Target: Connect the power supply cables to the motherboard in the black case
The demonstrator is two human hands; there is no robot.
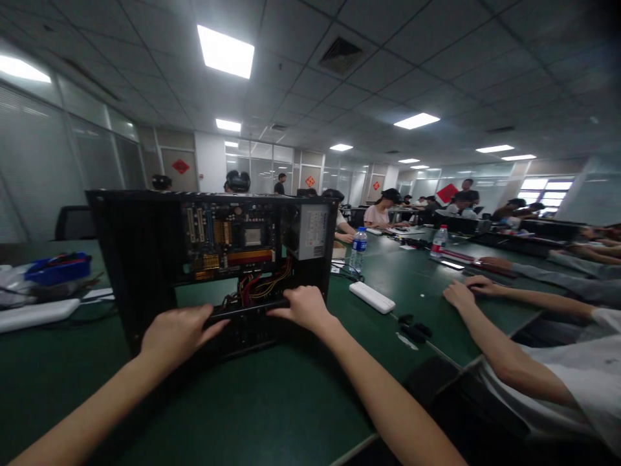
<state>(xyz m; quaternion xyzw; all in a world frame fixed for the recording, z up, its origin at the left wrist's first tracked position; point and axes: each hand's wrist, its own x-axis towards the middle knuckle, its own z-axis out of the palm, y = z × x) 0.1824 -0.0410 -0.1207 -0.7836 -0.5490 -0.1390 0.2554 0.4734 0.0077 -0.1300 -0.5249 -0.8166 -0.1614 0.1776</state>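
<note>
A black computer case (pixel 111 259) stands on the green table before me with its side open. Inside it are a motherboard (pixel 233 236), a silver power supply (pixel 314 232) at the upper right, and a bundle of red and yellow cables (pixel 257 285). My left hand (pixel 174 333) is closed around the left end of a black bar (pixel 247 312) low on the case's near side. On the bar's right end, my right hand (pixel 305 309) is closed too. Both thumbs lie along the bar, pointing inward. Whether the bar is fixed to the case, I cannot tell.
At the left are a blue bin (pixel 58 270) and a white power strip (pixel 39 316). To the right stand water bottles (pixel 358 249), a white box-shaped device (pixel 372 298) and small black parts (pixel 414 329). A neighbour's hands (pixel 468 291) rest on the table (pixel 233 408).
</note>
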